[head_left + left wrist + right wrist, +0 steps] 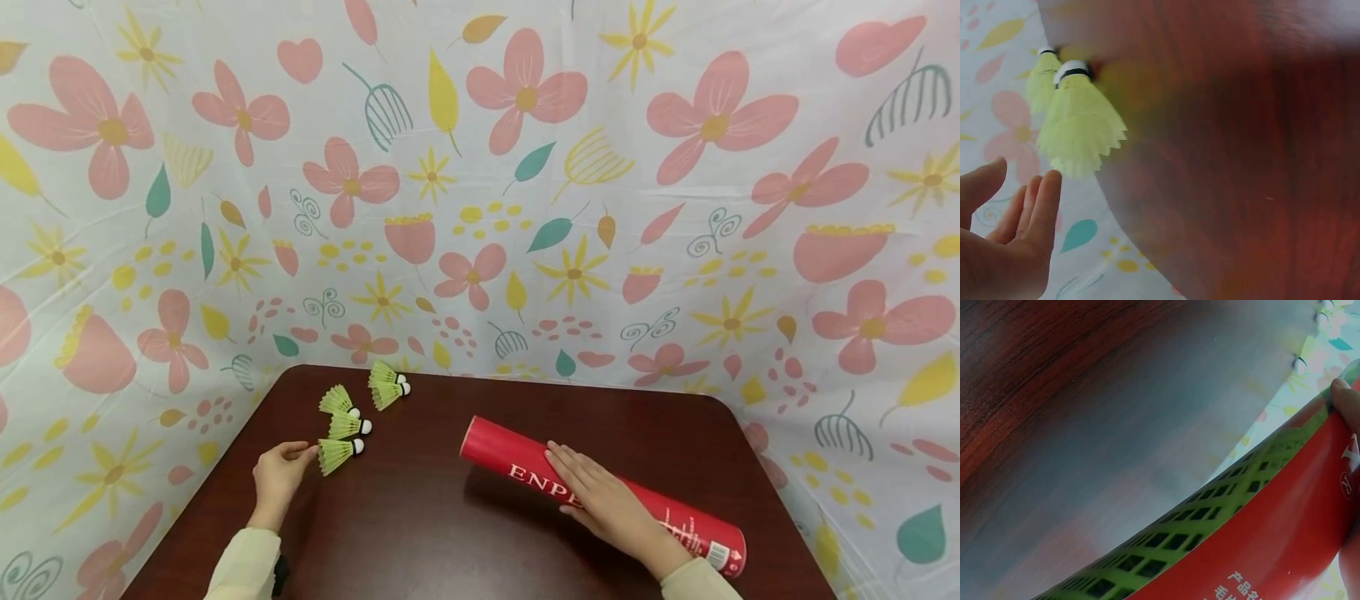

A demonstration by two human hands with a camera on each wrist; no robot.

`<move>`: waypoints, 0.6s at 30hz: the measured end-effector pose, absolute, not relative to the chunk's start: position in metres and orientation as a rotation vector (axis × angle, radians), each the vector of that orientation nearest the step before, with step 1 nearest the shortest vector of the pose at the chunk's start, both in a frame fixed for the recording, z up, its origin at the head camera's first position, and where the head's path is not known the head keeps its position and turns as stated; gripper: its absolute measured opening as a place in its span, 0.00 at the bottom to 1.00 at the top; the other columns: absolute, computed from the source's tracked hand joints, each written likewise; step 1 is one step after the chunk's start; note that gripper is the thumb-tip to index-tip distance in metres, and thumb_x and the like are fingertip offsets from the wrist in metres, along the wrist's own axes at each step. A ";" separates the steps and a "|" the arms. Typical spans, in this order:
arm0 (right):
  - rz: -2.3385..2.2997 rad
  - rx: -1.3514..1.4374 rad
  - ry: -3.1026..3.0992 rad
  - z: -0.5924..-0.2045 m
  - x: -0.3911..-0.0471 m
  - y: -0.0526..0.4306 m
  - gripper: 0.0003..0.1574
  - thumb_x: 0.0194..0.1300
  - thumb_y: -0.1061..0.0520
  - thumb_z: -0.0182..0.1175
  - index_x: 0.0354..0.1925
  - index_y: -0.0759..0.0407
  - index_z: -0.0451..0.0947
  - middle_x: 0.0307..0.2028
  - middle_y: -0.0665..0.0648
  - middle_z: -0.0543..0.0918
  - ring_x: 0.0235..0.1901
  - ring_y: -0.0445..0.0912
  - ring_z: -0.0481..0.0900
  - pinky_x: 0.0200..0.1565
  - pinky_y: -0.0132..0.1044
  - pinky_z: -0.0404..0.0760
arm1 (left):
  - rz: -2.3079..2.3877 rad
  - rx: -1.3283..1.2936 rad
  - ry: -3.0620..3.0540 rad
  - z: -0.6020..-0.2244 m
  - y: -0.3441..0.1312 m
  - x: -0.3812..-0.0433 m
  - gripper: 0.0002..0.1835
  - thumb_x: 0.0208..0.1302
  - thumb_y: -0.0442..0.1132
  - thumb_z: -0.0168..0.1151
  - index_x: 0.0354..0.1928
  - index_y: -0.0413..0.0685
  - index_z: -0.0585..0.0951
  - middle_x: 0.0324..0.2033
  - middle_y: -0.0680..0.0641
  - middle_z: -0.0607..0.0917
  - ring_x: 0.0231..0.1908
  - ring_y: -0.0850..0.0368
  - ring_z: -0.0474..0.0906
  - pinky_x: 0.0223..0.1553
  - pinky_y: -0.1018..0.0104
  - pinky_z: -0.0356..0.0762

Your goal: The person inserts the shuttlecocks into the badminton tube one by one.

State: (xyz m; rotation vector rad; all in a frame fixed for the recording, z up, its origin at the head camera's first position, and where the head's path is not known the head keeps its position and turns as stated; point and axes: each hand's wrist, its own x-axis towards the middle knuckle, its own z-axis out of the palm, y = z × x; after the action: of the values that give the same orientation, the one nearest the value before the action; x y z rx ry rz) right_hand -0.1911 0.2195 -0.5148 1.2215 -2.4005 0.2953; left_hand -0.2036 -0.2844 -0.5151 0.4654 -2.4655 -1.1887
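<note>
The left hand [279, 472] lay near the left edge of the dark wooden bench [420, 533], its fingers [1040, 209] straight and relaxed, gripping nothing. Its fingertips sat just beside the skirt of the nearest shuttlecock [339, 454], a yellow-green one with a white cork pointing right; from the head view it was hard to tell whether they touched it, and the left wrist view showed a small gap. Four more shuttlecocks lay beyond it toward the far edge of the bench: one [348, 427] just behind the nearest, another [338, 401] behind that, and a pair [388, 387] close together farthest away.

The right hand [603, 500] rested flat on top of a red tube [501, 454] with white lettering, fingers stretched out and pressing down on it rather than curling round it. The tube lay on its side, running diagonally from the bench's middle toward the near right corner, well apart from the shuttlecocks. The right wrist view showed a green grid pattern on part of its surface.

A flowered cloth [480, 167] hung behind and around the bench.
</note>
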 end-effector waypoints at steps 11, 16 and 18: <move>0.292 1.224 -2.394 -0.515 -0.190 0.220 0.46 0.69 0.34 0.46 0.72 0.64 0.57 0.71 0.60 0.60 0.67 0.54 0.64 0.70 0.31 0.45 | -1.230 0.411 -2.560 -0.534 -0.278 -0.207 0.12 0.60 0.32 0.66 0.40 0.27 0.84 0.28 0.36 0.86 0.25 0.50 0.83 0.24 0.63 0.78; 0.284 1.227 -2.379 -0.514 -0.190 0.220 0.46 0.70 0.34 0.45 0.71 0.65 0.57 0.70 0.62 0.62 0.66 0.54 0.65 0.70 0.32 0.46 | -1.236 0.417 -2.557 -0.538 -0.276 -0.210 0.09 0.60 0.30 0.66 0.37 0.27 0.84 0.25 0.38 0.86 0.23 0.51 0.83 0.23 0.66 0.77; 0.278 1.228 -2.385 -0.513 -0.189 0.219 0.46 0.70 0.34 0.45 0.71 0.64 0.57 0.70 0.62 0.62 0.66 0.54 0.65 0.70 0.32 0.45 | -1.235 0.413 -2.559 -0.539 -0.276 -0.211 0.09 0.59 0.30 0.65 0.36 0.27 0.84 0.25 0.38 0.86 0.23 0.51 0.83 0.23 0.65 0.78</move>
State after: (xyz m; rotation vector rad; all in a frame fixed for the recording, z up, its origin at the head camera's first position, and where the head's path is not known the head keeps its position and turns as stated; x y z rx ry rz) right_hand -0.1892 0.2194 -0.5134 1.2280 -2.3850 0.2779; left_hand -0.2110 -0.2758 -0.5386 0.4125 -2.5592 -1.2351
